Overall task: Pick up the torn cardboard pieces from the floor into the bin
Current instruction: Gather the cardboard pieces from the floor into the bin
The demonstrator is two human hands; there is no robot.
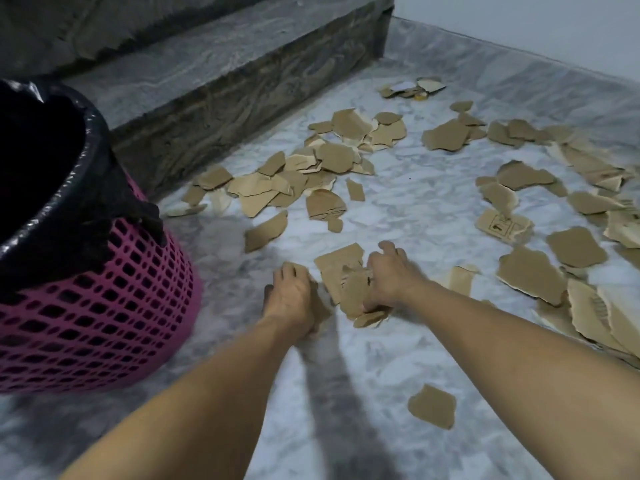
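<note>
Several torn brown cardboard pieces [325, 174] lie scattered over the pale marble floor [408, 202], from the step to the right edge. A pink lattice bin [104, 306] lined with a black bag [83, 161] stands at the left. My right hand [388, 277] is closed on a small bunch of cardboard pieces [346, 275] low over the floor. My left hand [292, 296] rests beside it with fingers curled on a piece mostly hidden beneath the palm. One loose piece [432, 405] lies near my right forearm.
A dark grey stone step [242, 84] runs along the back, behind the bin. A white wall [536, 26] closes the far right corner. Larger overlapping cardboard sheets [606, 313] pile up at the right edge. Bare floor lies between my forearms.
</note>
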